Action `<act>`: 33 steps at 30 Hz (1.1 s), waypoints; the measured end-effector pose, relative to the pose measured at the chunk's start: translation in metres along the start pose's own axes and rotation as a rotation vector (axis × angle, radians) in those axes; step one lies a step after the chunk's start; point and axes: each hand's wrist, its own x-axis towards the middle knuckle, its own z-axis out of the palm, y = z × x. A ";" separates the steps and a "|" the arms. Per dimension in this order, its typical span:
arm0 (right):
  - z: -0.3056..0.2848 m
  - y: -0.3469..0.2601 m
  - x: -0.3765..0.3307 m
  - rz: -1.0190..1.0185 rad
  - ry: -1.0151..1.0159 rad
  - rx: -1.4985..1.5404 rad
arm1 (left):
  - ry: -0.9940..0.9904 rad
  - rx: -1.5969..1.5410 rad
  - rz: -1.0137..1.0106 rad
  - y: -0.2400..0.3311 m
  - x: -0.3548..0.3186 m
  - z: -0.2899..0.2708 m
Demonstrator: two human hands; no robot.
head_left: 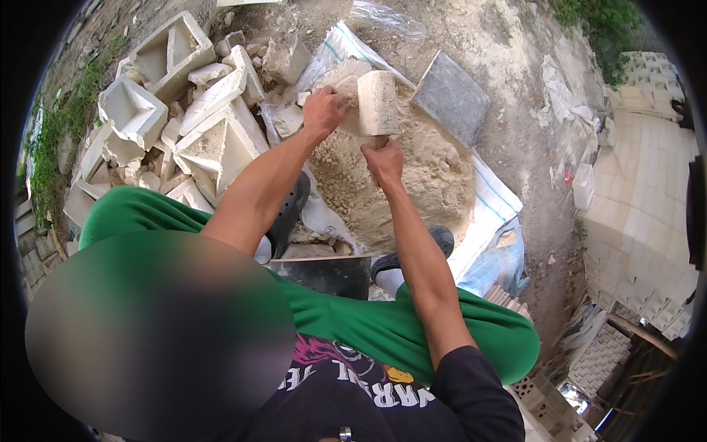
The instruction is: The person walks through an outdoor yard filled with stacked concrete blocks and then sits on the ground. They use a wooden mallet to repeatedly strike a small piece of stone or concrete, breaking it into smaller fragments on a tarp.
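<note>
My right hand (384, 161) is wrapped round the short handle of a mallet with a thick, pale, block-shaped head (378, 103). The head stands over a heap of crushed, sandy beige rubble (412, 180). To its left, my left hand (325, 112) is closed, with curled fingers at the edge of a pale chunk (346, 77). The mallet head partly hides that chunk. Beneath the heap lies a white woven sack (490, 193) with blue-green stripes.
Broken off-white blocks (221, 147) with hollow compartments pile up at the left. A grey square slab (452, 99) lies beyond the heap at the right. My dark clogs (289, 214) flank the near side, with a dark board (324, 275) between them. Stacked pale blocks (641, 199) stand far right.
</note>
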 end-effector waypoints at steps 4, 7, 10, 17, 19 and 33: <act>-0.005 -0.001 -0.004 -0.016 0.119 0.051 | -0.026 -0.007 0.077 -0.008 0.009 0.003; -0.008 0.003 -0.003 0.001 0.051 -0.004 | -0.075 -0.037 0.118 -0.014 0.018 0.003; -0.010 0.011 0.000 0.045 -0.026 -0.140 | -0.092 -0.022 0.074 -0.006 0.020 -0.005; -0.010 0.011 0.000 0.022 0.042 -0.066 | -0.075 -0.014 0.066 -0.009 0.019 -0.003; -0.007 0.015 -0.004 0.022 0.039 -0.058 | -0.063 0.010 0.096 -0.012 0.015 -0.001; -0.012 0.027 -0.005 -0.009 -0.173 0.386 | -0.030 -0.003 0.080 -0.011 0.008 -0.003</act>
